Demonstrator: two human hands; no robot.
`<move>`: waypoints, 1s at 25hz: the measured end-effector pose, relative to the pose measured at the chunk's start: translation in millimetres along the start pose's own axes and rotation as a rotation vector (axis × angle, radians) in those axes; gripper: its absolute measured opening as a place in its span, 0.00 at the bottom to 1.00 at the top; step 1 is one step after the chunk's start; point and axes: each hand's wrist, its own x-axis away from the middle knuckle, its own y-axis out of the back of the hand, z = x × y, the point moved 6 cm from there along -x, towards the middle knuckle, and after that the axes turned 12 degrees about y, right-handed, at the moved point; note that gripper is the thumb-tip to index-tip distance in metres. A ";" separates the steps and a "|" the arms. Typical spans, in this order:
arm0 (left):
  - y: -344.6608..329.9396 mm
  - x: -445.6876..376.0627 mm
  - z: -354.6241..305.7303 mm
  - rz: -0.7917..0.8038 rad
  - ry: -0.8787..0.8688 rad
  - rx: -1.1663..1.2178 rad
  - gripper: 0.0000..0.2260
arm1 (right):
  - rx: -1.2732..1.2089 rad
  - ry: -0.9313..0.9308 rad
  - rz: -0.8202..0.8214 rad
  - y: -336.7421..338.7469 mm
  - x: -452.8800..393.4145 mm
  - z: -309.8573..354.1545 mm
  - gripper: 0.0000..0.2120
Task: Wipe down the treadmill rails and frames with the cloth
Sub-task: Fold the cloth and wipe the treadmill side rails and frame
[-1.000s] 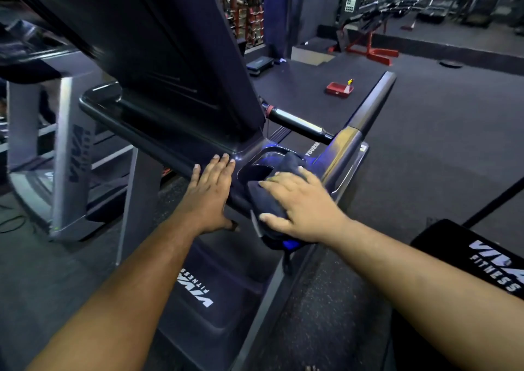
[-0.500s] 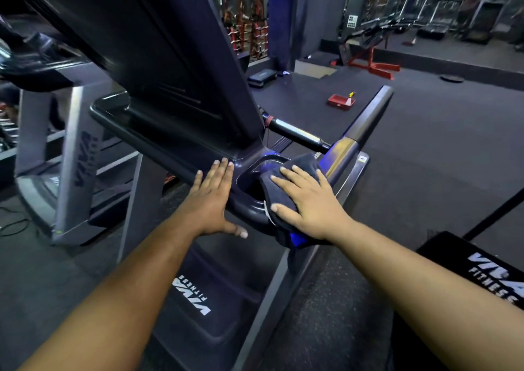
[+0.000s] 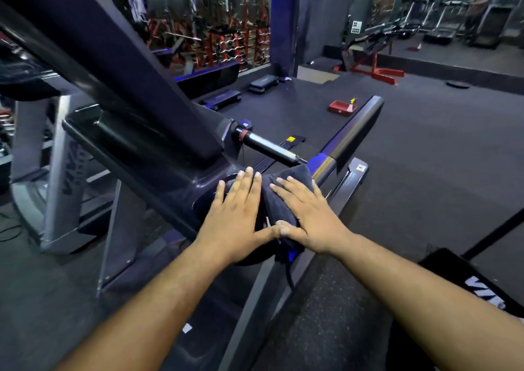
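Observation:
A dark treadmill console frame (image 3: pixel 147 155) slants across the left of the view, and its side handrail (image 3: pixel 351 135) runs away to the upper right. A dark cloth (image 3: pixel 279 200) is draped over the corner where rail and console meet. My right hand (image 3: pixel 306 214) presses flat on the cloth with fingers straight. My left hand (image 3: pixel 235 214) lies flat on the console edge right beside the cloth, over the cup-holder recess, its thumb touching my right thumb.
A short black-and-silver grip bar (image 3: pixel 269 146) sticks out above the cloth. Another treadmill (image 3: pixel 56 189) stands at the left. A red tray (image 3: pixel 341 107) lies on the gym floor beyond the rail. A black branded box (image 3: pixel 482 282) is at the lower right.
My left hand has slid right along the console edge until it sits against the cloth and my right hand. The right hand has shifted the cloth slightly toward the rail.

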 end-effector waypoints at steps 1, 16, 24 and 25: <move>-1.2 -7.3 -8.0 0.003 0.017 -0.026 0.56 | 0.007 -0.017 0.000 5.2 -3.5 -24.7 0.38; -34.8 -57.4 -43.7 0.135 0.275 -0.051 0.54 | 0.069 -0.153 0.165 14.8 -60.1 -127.6 0.37; -27.8 -56.1 -43.2 0.097 0.276 -0.012 0.55 | 0.101 -0.065 0.327 19.9 -62.9 -141.3 0.43; -24.6 -56.1 -42.7 0.073 0.295 -0.027 0.54 | 0.097 -0.082 0.413 14.6 -81.9 -145.0 0.43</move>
